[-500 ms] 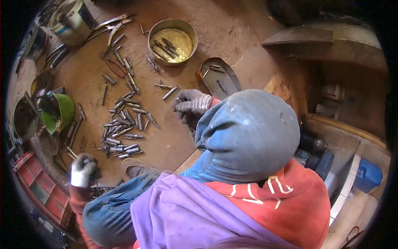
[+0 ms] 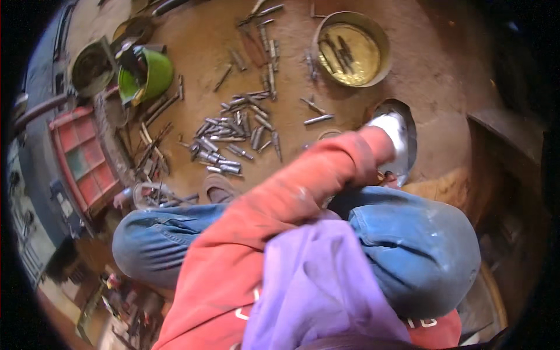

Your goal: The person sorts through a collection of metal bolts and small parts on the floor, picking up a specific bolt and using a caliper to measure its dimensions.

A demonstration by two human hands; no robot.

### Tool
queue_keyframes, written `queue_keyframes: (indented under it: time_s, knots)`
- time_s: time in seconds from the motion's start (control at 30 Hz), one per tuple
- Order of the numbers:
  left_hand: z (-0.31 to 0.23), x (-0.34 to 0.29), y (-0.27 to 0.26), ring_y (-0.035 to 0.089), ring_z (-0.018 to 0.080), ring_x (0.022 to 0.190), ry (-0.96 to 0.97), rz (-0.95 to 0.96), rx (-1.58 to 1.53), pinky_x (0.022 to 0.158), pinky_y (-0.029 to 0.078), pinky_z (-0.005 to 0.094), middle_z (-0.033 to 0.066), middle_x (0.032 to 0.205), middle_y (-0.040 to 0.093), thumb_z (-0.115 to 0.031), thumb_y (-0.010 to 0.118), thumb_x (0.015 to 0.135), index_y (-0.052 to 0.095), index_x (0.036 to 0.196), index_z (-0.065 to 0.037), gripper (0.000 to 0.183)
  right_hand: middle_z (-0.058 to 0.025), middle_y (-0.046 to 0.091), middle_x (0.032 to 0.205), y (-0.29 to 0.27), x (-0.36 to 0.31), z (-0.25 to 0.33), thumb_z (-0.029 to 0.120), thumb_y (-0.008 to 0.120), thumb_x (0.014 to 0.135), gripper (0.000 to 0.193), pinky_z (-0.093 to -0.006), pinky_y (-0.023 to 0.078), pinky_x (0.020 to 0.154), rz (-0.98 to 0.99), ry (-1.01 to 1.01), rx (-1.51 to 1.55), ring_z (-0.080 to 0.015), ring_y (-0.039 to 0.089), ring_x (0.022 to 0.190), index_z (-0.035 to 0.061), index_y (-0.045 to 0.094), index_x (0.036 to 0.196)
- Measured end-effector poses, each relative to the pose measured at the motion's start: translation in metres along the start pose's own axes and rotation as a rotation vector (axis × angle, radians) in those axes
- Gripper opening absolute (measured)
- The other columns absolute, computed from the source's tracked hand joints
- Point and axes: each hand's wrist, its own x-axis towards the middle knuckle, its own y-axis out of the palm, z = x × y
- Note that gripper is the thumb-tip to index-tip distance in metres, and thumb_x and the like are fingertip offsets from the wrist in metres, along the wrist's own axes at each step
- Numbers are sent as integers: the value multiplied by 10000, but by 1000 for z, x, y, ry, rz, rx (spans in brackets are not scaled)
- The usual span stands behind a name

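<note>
My left arm, in a red sleeve, stretches across my lap to the right. Its hand [image 2: 389, 129], in a pale glove, is over the dark oval tray [image 2: 410, 137]. The fingers point down into the tray, blurred and washed out, so whether they grip anything is hidden. I cannot make out my right hand; the left sleeve and my raised knee cover that place. Left of the sleeve, a heap of metal bits [image 2: 230, 131], like drill bits and cutters, lies on the floor. Two loose bits [image 2: 318, 119] lie between the heap and the tray.
Beyond the tray stands a round tin [image 2: 382, 64] holding several dark bits. A green bucket [image 2: 157, 76] and a red compartment tray [image 2: 87, 157] are at the left. Pliers [image 2: 255, 49] lie among scattered bits at the far side. My jeans-clad knees [image 2: 420, 251] fill the near side.
My left hand has swung from the far left, beside my knee, across to the oval tray. My view has shifted leftward, and my right hand has gone out of sight.
</note>
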Motion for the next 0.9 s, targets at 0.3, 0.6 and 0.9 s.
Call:
queue_keyframes:
  time_s: [0.3,0.6,0.9]
  knots:
    - [118,-127,-139,709,258,936,-305,-1001,-150,843,553,357,173,990,736,-220,630,866,722,1100,-23,320,-64,699,978,-2,9,48,110,653,946,331,-316,547,851,-72,-73,-275,-168,669,909,36,618,1268]
    - [130,-262,-184,656,144,764,-128,-1378,-279,654,544,266,113,930,709,-77,684,900,689,1131,5,245,-97,704,1021,-12,33,59,16,612,934,253,-313,529,880,-293,-546,-876,-198,666,949,35,626,1186]
    - [-54,-326,-150,662,194,773,833,-1035,-307,672,547,285,135,963,696,-160,594,948,667,1103,41,265,-88,696,987,13,34,118,29,613,936,229,-291,547,737,-164,-273,-462,-158,656,838,36,623,1164]
